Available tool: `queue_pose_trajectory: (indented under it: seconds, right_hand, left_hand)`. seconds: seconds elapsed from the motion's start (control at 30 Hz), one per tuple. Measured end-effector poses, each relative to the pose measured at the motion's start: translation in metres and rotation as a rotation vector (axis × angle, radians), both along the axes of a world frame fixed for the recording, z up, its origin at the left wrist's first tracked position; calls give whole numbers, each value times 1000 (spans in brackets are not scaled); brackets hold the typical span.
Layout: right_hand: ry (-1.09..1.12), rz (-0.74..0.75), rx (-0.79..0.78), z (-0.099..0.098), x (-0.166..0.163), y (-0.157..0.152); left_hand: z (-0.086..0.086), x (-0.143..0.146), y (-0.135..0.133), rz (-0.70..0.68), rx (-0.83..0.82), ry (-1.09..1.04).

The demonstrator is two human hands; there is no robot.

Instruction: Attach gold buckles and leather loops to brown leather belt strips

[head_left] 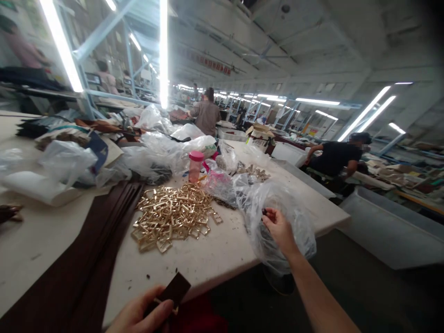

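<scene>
At the bottom of the head view, my left hand [144, 314] is closed on a dark brown leather strap [176, 287]. A bit of gold metal shows beside the thumb, mostly covered by the fingers. My right hand [279, 226] pinches a small dark scrap [264, 212] between thumb and fingertips, above a clear plastic bag [298, 203] at the table's right edge. A heap of gold rectangular buckles [176, 215] lies between the hands and farther back. Long dark brown strips [90, 249] are stacked to the left of the heap.
A pink-lidded jar [196, 167] stands behind the buckles on the white table [215, 263]. Crumpled plastic bags [156, 152] and a white roll [38, 187] lie at the back left. Pale bins [391, 226] stand to the right, near a seated person [333, 157].
</scene>
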State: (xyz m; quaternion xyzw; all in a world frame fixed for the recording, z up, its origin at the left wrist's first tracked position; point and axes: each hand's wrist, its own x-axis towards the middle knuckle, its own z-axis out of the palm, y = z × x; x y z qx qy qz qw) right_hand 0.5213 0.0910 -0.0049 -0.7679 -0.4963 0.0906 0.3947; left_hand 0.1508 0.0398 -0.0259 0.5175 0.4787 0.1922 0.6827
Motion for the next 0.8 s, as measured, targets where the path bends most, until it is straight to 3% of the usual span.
queue_pose_trajectory:
  seconds: [0.1, 0.17, 0.3, 0.47, 0.63, 0.8]
  right_hand:
    - [438, 235, -14, -1, -74, -19]
    - [778, 411, -130, -3, -129, -32]
    - [1031, 620, -220, -8, -205, -47]
    - [1200, 559, -240, -23, -229, -41]
    - [1145, 592, -341, -27, -237, -42]
    - [1111, 558, -359, -33, -250, -47]
  left_hand:
    - [11, -1, 1, 28, 76, 20]
    - [15, -2, 2, 54, 135, 29]
    - [16, -10, 1, 152, 209, 42]
    - [12, -17, -2, 161, 164, 59]
    - [13, -21, 5, 101, 210, 139]
    - [16, -29, 5, 149, 202, 74]
